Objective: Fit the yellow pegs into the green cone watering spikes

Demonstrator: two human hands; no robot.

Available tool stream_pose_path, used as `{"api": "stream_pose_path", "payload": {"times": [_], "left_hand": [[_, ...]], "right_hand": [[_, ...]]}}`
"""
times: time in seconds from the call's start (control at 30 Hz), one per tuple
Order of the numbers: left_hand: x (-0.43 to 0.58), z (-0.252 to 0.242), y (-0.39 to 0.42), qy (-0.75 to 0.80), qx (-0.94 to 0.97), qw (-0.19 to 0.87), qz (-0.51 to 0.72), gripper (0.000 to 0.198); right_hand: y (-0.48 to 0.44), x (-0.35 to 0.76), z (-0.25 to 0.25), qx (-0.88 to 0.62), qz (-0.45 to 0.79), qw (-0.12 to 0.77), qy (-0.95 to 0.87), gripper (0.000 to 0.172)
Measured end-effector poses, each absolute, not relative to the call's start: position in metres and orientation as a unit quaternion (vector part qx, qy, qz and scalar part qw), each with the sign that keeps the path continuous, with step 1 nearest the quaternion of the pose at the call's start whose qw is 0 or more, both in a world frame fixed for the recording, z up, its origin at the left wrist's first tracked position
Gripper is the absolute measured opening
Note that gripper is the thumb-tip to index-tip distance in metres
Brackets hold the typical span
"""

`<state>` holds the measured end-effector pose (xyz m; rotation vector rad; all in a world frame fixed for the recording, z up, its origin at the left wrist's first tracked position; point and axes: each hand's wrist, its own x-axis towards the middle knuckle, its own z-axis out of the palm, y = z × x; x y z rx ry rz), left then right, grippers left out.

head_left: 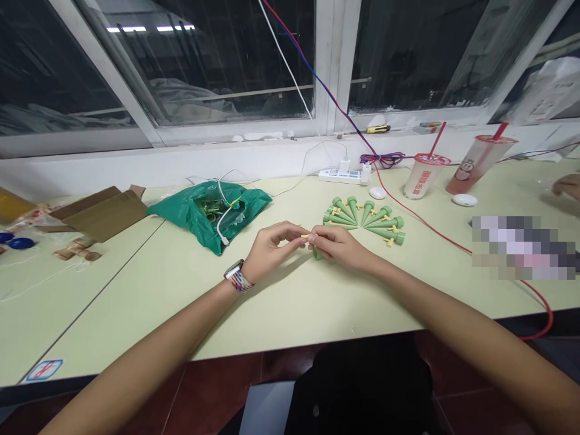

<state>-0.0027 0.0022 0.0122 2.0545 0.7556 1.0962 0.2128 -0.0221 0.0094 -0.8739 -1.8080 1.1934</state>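
Note:
Both hands meet over the middle of the pale green table (290, 302). My left hand (272, 244) pinches a small yellow piece (306, 236) at its fingertips. My right hand (339, 244) is closed around a green cone-shaped spike (317, 254), of which only the lower end shows. The yellow piece sits between the two hands' fingertips. Just beyond my right hand, several finished green spikes (365, 217) with yellow parts lie fanned out on the table. A watch and a beaded band are on my left wrist.
A green plastic bag (203, 211) with more parts and a white cable lies at the left. A cardboard box (102, 211) is farther left. Two lidded drinks (423, 175) with red straws, a power strip (344, 176), red wire and another person's hand (566, 184) are at the right.

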Motion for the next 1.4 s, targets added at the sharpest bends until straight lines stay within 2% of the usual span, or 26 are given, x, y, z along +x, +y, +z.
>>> {"api": "stream_pose_path", "payload": {"times": [0.13, 0.2, 0.27, 0.33, 0.53, 0.7, 0.8, 0.93, 1.03, 1.13, 1.2, 1.4], "left_hand": [[-0.019, 0.012, 0.026, 0.339, 0.751, 0.349, 0.446, 0.027], [-0.032, 0.008, 0.041, 0.389, 0.751, 0.284, 0.451, 0.026], [-0.045, 0.003, 0.054, 0.457, 0.772, 0.187, 0.400, 0.022], [-0.055, -0.002, 0.063, 0.499, 0.788, 0.136, 0.334, 0.018], [-0.060, -0.008, 0.069, 0.468, 0.840, 0.060, 0.268, 0.019], [-0.060, -0.007, 0.069, 0.470, 0.842, 0.068, 0.256, 0.014], [-0.060, -0.007, 0.068, 0.472, 0.841, 0.071, 0.255, 0.012], [-0.060, -0.007, 0.068, 0.480, 0.836, 0.071, 0.258, 0.014], [-0.060, -0.007, 0.068, 0.496, 0.822, 0.084, 0.267, 0.022], [-0.059, -0.008, 0.067, 0.502, 0.814, 0.091, 0.278, 0.032], [-0.059, -0.009, 0.066, 0.499, 0.816, 0.089, 0.279, 0.031], [-0.057, -0.011, 0.066, 0.486, 0.820, 0.086, 0.289, 0.026]], "right_hand": [[-0.019, 0.216, 0.011, -0.366, 0.477, 0.416, -0.683, 0.039], [-0.015, 0.220, 0.011, -0.380, 0.463, 0.454, -0.660, 0.039], [-0.011, 0.224, 0.010, -0.390, 0.446, 0.495, -0.636, 0.039], [-0.007, 0.228, 0.010, -0.400, 0.428, 0.524, -0.618, 0.039], [-0.004, 0.234, 0.014, -0.422, 0.391, 0.553, -0.603, 0.042], [-0.016, 0.255, 0.031, -0.446, 0.346, 0.580, -0.587, 0.030], [-0.032, 0.286, 0.033, -0.522, 0.244, 0.537, -0.616, 0.024], [-0.056, 0.335, 0.021, -0.627, -0.003, 0.381, -0.679, 0.019], [-0.069, 0.360, 0.005, -0.636, -0.116, 0.274, -0.712, 0.023], [-0.076, 0.370, -0.009, -0.633, -0.147, 0.217, -0.728, 0.032], [-0.079, 0.372, -0.014, -0.632, -0.151, 0.205, -0.732, 0.034], [-0.082, 0.376, -0.017, -0.629, -0.120, 0.209, -0.739, 0.030]]}}
